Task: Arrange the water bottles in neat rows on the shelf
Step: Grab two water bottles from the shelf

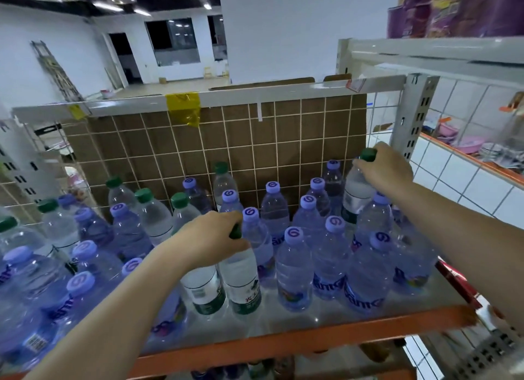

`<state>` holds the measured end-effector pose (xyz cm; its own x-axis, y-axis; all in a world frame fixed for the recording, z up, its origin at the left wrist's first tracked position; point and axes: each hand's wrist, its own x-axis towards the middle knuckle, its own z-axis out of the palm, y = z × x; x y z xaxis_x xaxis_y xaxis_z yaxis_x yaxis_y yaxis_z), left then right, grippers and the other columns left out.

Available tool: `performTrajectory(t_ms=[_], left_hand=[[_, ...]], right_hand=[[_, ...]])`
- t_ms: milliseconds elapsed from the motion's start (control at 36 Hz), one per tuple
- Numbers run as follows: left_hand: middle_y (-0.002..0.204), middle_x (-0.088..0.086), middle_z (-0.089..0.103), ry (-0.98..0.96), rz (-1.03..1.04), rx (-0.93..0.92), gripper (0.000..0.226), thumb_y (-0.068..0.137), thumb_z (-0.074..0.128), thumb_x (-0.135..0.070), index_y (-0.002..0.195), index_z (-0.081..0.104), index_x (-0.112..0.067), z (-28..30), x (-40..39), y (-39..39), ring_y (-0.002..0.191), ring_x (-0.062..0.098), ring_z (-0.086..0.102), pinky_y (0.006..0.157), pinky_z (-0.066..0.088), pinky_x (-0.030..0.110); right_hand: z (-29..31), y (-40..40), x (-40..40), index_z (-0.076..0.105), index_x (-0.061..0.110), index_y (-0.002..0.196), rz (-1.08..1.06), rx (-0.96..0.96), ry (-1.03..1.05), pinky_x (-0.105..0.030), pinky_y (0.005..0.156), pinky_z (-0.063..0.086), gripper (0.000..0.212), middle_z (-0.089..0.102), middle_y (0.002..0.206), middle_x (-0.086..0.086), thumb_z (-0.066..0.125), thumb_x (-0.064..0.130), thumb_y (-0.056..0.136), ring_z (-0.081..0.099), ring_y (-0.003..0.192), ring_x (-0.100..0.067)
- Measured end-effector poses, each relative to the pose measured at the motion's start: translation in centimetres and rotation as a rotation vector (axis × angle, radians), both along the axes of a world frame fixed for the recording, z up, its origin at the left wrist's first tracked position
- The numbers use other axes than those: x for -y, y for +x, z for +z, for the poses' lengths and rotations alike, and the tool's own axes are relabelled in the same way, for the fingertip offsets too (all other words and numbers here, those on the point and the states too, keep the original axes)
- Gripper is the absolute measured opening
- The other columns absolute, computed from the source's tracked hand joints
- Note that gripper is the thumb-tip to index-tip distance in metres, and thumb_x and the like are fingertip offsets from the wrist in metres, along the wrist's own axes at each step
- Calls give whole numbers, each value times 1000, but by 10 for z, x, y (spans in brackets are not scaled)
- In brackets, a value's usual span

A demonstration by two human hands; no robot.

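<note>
Packed bottles (295, 269) fill the shelf (312, 340); bare strip along its front edge, seemingly.

Clear, glossy plastic bottles (295, 269) with smooth matt plastic caps, lilac (293, 235) or green (368, 154), stand on a shelf (283, 323) whose top looks like smooth, shiny metal edged by an orange painted metal rail (297, 341). Some bottles carry glossy printed labels (245, 290), white and green. Behind them a thin white-coated wire grid (226, 141) covers matt brown cardboard (241, 152), under a white painted metal bar (255, 96) bearing a crinkled, shiny yellow strip of tape (183, 107).
</note>
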<state>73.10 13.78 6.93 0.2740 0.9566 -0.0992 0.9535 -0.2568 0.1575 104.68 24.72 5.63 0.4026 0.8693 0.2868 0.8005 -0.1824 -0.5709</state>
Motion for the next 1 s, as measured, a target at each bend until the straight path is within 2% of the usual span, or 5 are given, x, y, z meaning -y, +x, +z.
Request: performTrajectory(t_ms=[250, 389, 750, 917, 1000], left_hand=[[73, -2, 61, 341, 83, 278, 20, 79, 62, -44, 78, 55, -26, 42, 19, 0, 67, 20, 60, 61, 51, 32], [58, -4, 53, 688, 126, 494, 26, 78, 68, -34, 65, 56, -15, 87, 44, -2, 54, 9, 46, 50, 33, 23], [56, 6, 47, 991, 143, 743, 34, 73, 66, -30, 74, 63, 4, 146, 87, -65, 51, 10, 38, 46, 35, 18], [44, -8, 40, 1003, 310, 758, 28, 63, 62, -40, 56, 54, -14, 146, 109, -124, 46, 6, 34, 50, 31, 20], [48, -5, 38, 1022, 303, 795, 32, 67, 65, -33, 62, 56, -2, 146, 126, -159, 45, 6, 30, 43, 26, 18]], right_hand=[[65, -41, 40, 58, 12, 111, -8, 6, 500, -28, 69, 39, 35, 67, 103, -3, 62, 40, 89, 63, 93, -22], [109, -73, 66, 61, 14, 109, 49, 5, 661, -28, 74, 39, 37, 69, 103, 0, 60, 44, 87, 64, 94, -20], [163, -184, 116, 47, 30, 82, 414, -215, 621, -15, 53, 30, 25, 46, 72, 20, 70, 42, 79, 41, 65, 7], [161, -259, 141, 37, 31, 67, 537, -211, 608, -16, 52, 27, 36, 43, 66, 17, 70, 40, 77, 37, 59, 5], [158, -299, 155, 40, 28, 69, 583, -229, 604, -19, 51, 28, 33, 44, 65, 16, 70, 39, 76, 37, 58, 3]])
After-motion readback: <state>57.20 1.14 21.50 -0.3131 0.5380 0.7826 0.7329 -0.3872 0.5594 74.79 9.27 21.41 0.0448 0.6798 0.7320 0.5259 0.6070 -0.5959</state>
